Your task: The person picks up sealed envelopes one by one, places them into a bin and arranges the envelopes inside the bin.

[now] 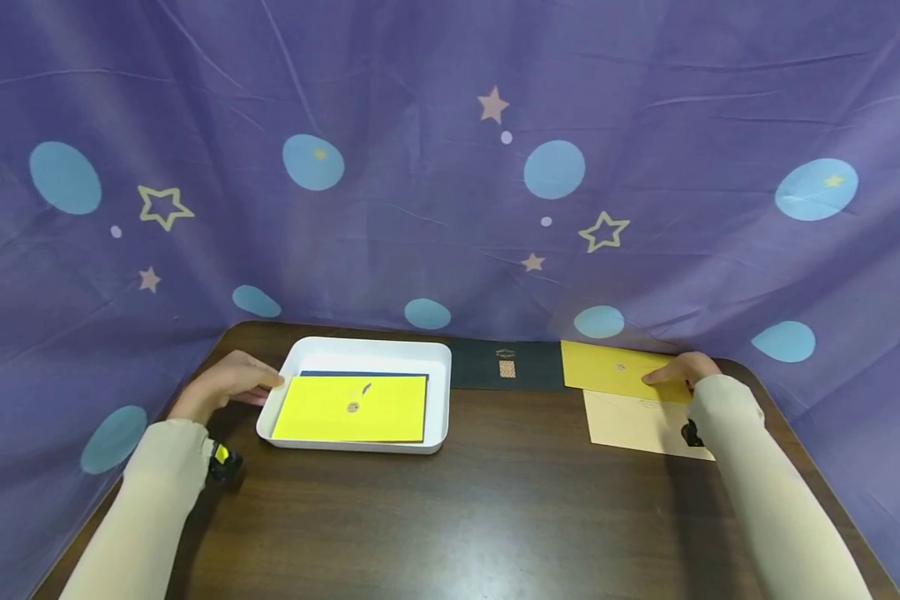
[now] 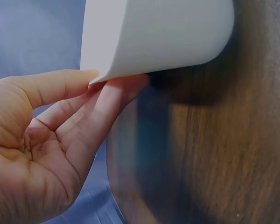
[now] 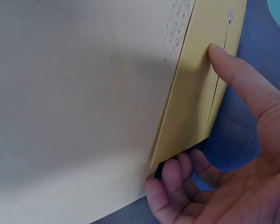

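Pale sleeves (image 1: 131,508) lie nearest, running forward over the brown desk (image 1: 487,508) to two hands set well apart. On the left, the left hand (image 1: 228,385) pinches the rim of a white tray (image 1: 367,353), thumb on the lip and fingers beneath it. If that thumb presses down or the fingers lift, the tray could tip, and the flat yellow card (image 1: 348,408) inside, with a blue card (image 1: 386,374) peeking out behind it, might slide against the wall. At the far right of the desk, close to the purple curtain (image 1: 420,167), the right hand (image 1: 686,371) grips the end of a yellow envelope (image 1: 607,369), its thumb on the face and its fingers curled at the edge. This envelope overlaps the top of a cream envelope (image 1: 637,423), and the fingertips sit near the cream one's edge too, so a careless pull could drag both. A line runs along the yellow face in the right wrist view; whether it is a flap or a second layer, I cannot tell, and extra paper might come up with it. Bending at the held end could crease it, and a sweep leftward might nudge the dark envelope (image 1: 487,368) just beside it.
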{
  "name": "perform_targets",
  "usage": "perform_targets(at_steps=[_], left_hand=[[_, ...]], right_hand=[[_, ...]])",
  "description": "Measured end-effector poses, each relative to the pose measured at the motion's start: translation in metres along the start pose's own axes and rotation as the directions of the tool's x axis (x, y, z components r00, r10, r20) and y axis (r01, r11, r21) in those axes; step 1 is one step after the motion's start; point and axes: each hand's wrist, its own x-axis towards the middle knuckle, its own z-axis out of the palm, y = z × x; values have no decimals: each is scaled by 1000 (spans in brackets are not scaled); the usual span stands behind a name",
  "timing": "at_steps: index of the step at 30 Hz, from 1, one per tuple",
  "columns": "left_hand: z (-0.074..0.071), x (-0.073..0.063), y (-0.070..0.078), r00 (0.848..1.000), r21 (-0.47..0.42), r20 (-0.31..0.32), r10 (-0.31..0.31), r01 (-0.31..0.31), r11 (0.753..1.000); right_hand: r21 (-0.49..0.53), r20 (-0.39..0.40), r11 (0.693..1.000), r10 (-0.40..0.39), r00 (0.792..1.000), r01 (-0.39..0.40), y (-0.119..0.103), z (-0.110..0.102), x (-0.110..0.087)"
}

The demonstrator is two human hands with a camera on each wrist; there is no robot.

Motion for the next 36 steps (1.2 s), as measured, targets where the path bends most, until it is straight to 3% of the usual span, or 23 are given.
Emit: perform_targets(at_steps=[10, 19, 26, 31, 33, 36], left_hand=[[-7, 3, -5, 999, -81, 51, -15, 19, 997], [-6, 5, -5, 997, -73, 70, -24, 30, 997], [-6, 4, -6, 998, -71, 66, -19, 23, 997], [-6, 4, -7, 998, -73, 62, -24, 29, 997], [-6, 4, -7, 998, -71, 59, -29, 33, 997], [-6, 4, -7, 998, -68, 47, -47, 50, 996]], right_hand=[[-2, -42, 1000, 21, 999, -21, -5, 0, -4], [36, 41, 998, 50, 998, -51, 5, -2, 12], [101, 107, 992, 60, 992, -71, 5, -3, 12], [138, 48, 985, 95, 994, -101, 4, -2, 6], [102, 25, 992, 74, 997, -76, 6, -2, 6], [144, 1, 988, 54, 999, -53, 9, -2, 7]])
